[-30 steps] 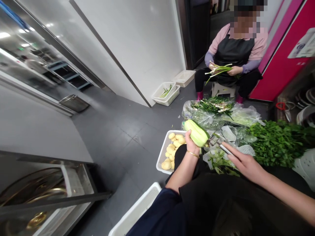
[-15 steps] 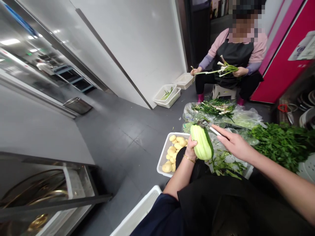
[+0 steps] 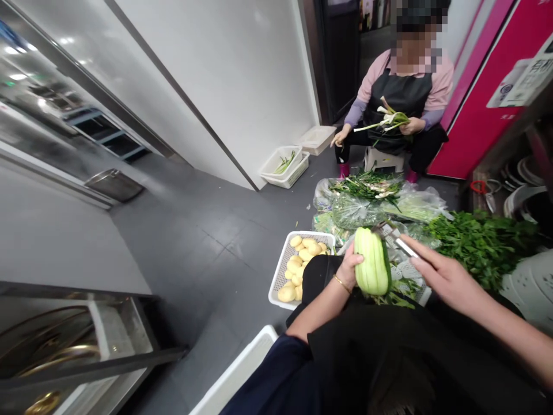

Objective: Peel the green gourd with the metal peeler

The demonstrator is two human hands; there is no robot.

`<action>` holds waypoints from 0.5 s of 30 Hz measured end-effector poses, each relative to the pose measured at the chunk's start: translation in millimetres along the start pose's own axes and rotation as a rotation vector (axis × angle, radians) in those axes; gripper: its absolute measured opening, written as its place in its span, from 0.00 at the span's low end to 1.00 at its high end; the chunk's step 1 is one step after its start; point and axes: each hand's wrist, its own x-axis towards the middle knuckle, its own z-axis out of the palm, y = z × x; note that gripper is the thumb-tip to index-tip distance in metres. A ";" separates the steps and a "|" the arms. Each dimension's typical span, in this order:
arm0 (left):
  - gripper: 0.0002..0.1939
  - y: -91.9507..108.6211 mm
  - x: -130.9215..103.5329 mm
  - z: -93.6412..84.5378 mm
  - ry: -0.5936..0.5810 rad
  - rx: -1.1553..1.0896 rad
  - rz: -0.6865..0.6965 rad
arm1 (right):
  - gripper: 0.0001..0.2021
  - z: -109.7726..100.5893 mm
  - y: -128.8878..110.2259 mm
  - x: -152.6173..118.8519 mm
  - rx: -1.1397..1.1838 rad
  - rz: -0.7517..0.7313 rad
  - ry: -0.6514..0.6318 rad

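My left hand point(image 3: 351, 268) grips a mostly peeled pale green gourd point(image 3: 371, 260), held upright over my lap; a strip of dark skin runs down its right side. My right hand point(image 3: 444, 276) holds a metal peeler point(image 3: 394, 237) whose blade sits by the gourd's upper right end. A gold bangle circles my left wrist. Under the gourd a white basket point(image 3: 417, 294) holds green peelings.
A white basket point(image 3: 279, 271) of peeled potatoes stands on the grey floor left of my knees. Bagged greens point(image 3: 367, 204) and leafy herbs point(image 3: 479, 242) lie ahead. A seated person point(image 3: 400, 92) opposite holds scallions. More white baskets point(image 3: 283, 167) stand by the wall, one point(image 3: 242, 372) near my leg.
The gourd has swung from lying sideways to standing upright. The peeler rose to its top end, then came down along its right side. The person opposite lowered one arm.
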 end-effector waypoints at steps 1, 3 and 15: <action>0.39 3.3 0.9 -2.0 0.013 0.008 0.017 | 0.29 4.6 2.6 -8.6 0.002 -0.008 -0.024; 0.39 9.7 1.7 -7.4 0.037 0.014 0.047 | 0.28 12.0 15.5 -34.0 0.035 0.013 -0.105; 0.35 23.9 -9.4 -12.2 -0.024 0.042 -0.003 | 0.26 0.3 -8.7 9.4 0.072 -0.008 -0.076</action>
